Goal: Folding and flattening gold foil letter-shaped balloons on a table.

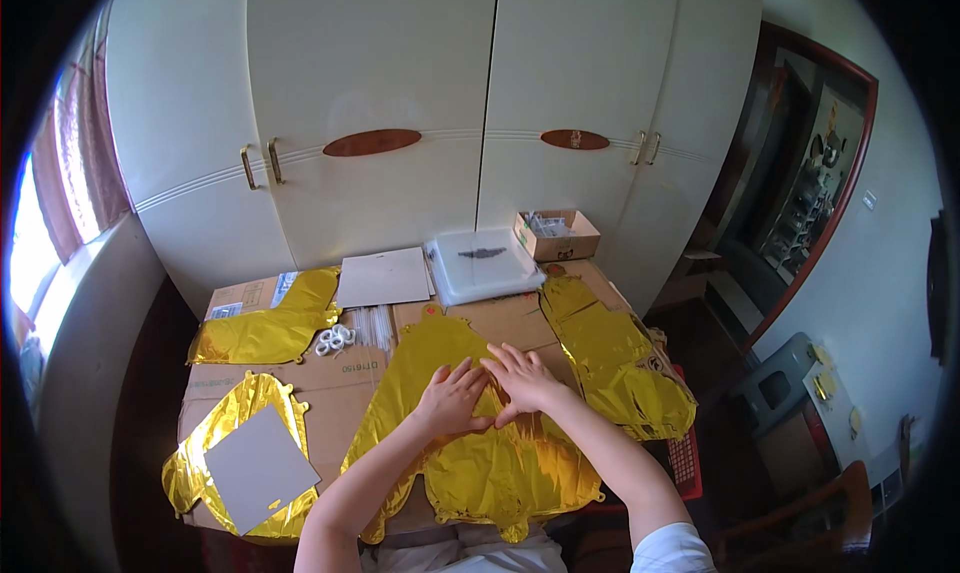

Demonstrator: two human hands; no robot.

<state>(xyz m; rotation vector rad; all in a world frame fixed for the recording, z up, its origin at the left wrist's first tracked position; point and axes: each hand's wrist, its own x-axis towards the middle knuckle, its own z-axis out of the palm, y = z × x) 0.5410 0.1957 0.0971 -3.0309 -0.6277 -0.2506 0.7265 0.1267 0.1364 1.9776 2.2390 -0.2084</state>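
Observation:
A flat gold foil balloon (424, 358) lies in front of me on the cardboard, its lower part crinkled and folded near my lap. My left hand (455, 401) rests on it with the fingers stretched out. Beside it, my right hand (522, 381) also lies on the foil, fingers spread. The two hands come close together at the thumbs and fingertips, and neither holds anything. More flat gold foil balloons lie at the right (612, 353), the far left (262, 335) and the near left (288, 398). A grey card (262, 468) covers part of the near left one.
Toward the back are white ribbon rolls (335, 340), thin clear sticks (374, 327), grey cards (383, 278), a stack of clear plastic bags (480, 283) and a small cardboard box (572, 245). A white wardrobe (370, 63) stands behind. A red basket (684, 465) sits at the right edge.

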